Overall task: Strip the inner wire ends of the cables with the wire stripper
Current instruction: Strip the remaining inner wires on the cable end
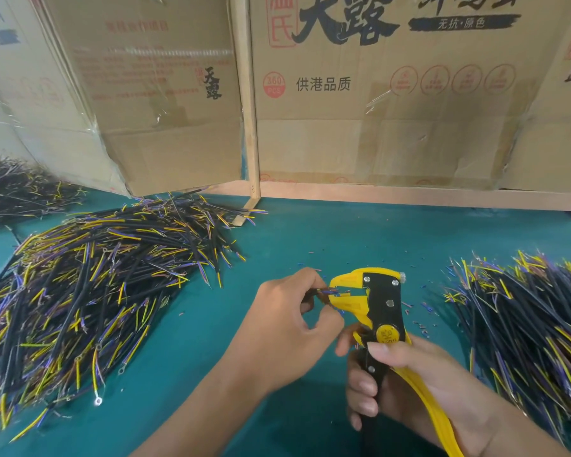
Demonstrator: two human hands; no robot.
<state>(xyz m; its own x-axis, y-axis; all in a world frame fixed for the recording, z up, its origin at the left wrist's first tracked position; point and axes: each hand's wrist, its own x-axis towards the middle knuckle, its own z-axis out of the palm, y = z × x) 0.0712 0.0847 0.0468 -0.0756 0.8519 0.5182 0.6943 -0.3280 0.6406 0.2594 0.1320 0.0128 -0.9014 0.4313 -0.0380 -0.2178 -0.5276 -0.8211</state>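
At lower centre, the left hand [285, 319] is pinching a cable [323, 292], feeding its inner wires into the wire stripper [373, 305] the right hand [406, 380] is gripping for the squeeze.

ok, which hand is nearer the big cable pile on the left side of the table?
Left. The left hand is just right of the cable pile; the right hand, gripping the wire stripper, is farther right.

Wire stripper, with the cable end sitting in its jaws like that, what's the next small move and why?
Probably squeeze the handles. The left hand pinches a cable whose coloured inner wire ends already lie between the yellow jaws of the wire stripper, and the right hand grips the handles. Closing them should cut and pull off the insulation.
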